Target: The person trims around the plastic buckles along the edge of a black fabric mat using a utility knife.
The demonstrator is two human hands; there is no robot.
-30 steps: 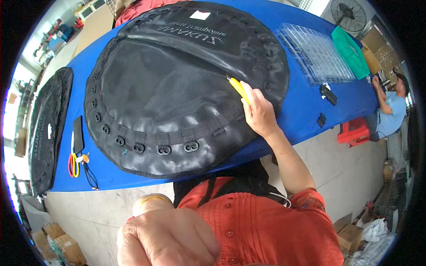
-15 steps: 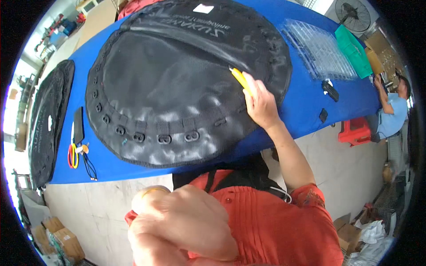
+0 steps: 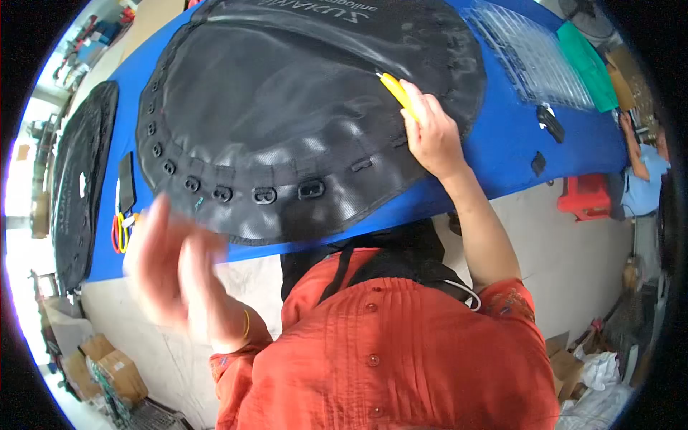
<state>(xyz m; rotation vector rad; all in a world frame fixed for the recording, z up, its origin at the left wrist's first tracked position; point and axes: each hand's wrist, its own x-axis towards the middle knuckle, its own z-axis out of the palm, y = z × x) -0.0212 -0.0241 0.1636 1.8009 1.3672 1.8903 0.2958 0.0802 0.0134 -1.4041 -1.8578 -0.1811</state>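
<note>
A large round black fabric cover (image 3: 251, 100) lies on the blue table, with white lettering on its far part and black two-holed fittings (image 3: 264, 195) along its near rim. My right hand (image 3: 436, 140) is over the right part of the cover, closed around a slim yellow pen-like tool (image 3: 398, 94). The tool's thin tip points up and left, close to a fold in the fabric; whether it touches cannot be told. My left hand (image 3: 172, 265), blurred by motion, is raised off the near left edge of the cover. Its fingers look apart and nothing shows in them.
Scissors (image 3: 120, 233) and a dark flat case (image 3: 126, 183) lie left of the cover, beside another black cover (image 3: 84, 186). Clear plastic strips (image 3: 534, 57), a green bag (image 3: 589, 64) and a small black item (image 3: 550, 124) are at right. Beyond a red stool (image 3: 584, 197) is a co-worker (image 3: 645, 179).
My left hand has swung from in front of my chest out to the left, beside the cover's near edge. My right hand still holds the yellow tool. The view has shifted downward.
</note>
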